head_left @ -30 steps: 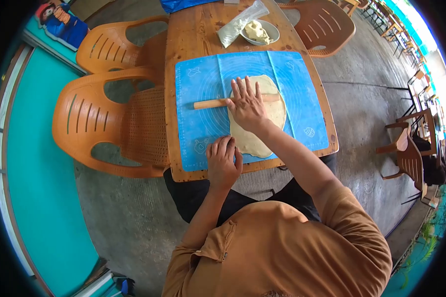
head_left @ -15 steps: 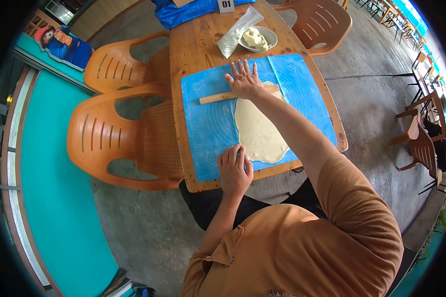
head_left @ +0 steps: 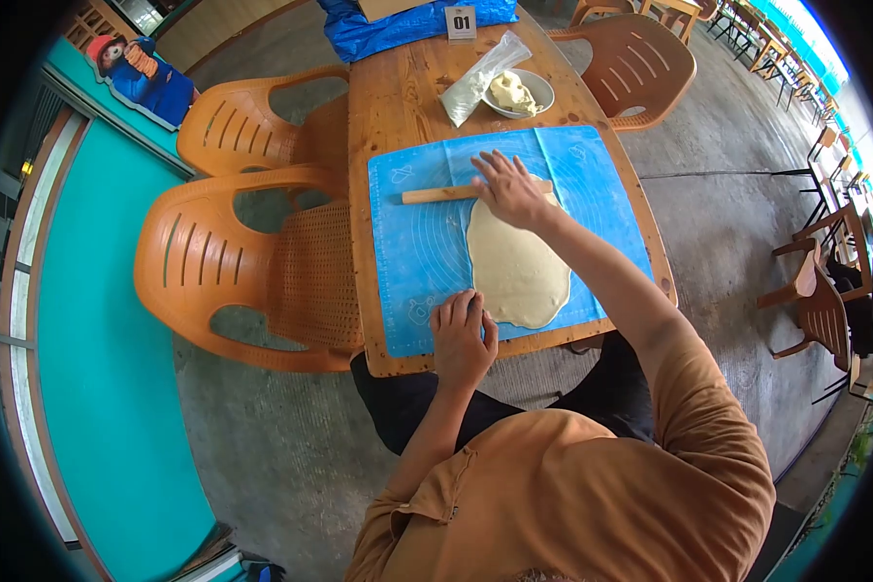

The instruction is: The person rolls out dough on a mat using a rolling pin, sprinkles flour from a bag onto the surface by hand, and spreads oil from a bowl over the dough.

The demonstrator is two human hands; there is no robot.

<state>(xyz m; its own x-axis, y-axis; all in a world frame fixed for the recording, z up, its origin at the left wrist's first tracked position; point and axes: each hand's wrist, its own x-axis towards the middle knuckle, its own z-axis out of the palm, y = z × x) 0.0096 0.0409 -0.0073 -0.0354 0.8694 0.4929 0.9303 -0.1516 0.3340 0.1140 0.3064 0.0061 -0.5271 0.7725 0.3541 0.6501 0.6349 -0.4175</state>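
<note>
Flattened pale dough (head_left: 519, 272) lies on a blue silicone mat (head_left: 407, 252) with printed guide lines. A wooden rolling pin (head_left: 436, 194) lies across the dough's far end, its left part over bare mat. My right hand (head_left: 514, 192) is flat on the pin towards its right end, fingers spread. By the near left edge of the dough rests my left hand (head_left: 464, 335), its bent fingers down on the mat and a little apart; whether a fingertip touches the dough cannot be made out.
Beyond the mat stand a white bowl (head_left: 543, 92) with pale yellow lumps, a clear bag of white powder (head_left: 475, 87) and a 01 sign (head_left: 461, 21). Blue plastic sheeting (head_left: 398, 34) covers the far end. Orange chairs (head_left: 204, 242) flank the wooden table (head_left: 388, 107).
My right hand has slid back towards me over the pin and slightly right. The pin hardly moves on the mat. The left hand stays in place; the whole view shifts slightly.
</note>
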